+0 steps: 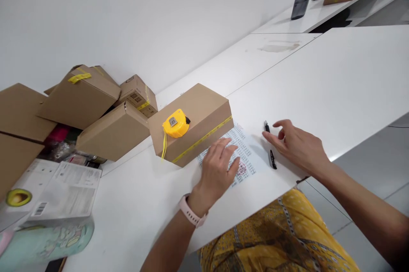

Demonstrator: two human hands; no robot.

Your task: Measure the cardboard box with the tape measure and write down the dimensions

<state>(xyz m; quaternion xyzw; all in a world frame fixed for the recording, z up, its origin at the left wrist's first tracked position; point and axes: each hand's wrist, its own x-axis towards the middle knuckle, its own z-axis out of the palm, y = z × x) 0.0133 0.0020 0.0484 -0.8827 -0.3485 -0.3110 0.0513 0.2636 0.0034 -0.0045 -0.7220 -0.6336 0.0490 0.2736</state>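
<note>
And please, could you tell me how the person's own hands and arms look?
The left hand and right hand are without gloves. A pale pink strap with a row of small holes circles the left wrist; no watch face shows. Nothing worn shows on the right wrist. The forearms look sleeveless, though the picture's right edge is too dark to tell.

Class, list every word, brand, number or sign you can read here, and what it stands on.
No text reads clearly.
Pale blue rectangular paper sheet: printed rows and round red stamp, too small.
Printed yellow tape on long brown cardboard box: marks too small.
Flat white carton: fine print and barcode, too blurred.
Small brown cardboard carton: black printing, too small.
</note>
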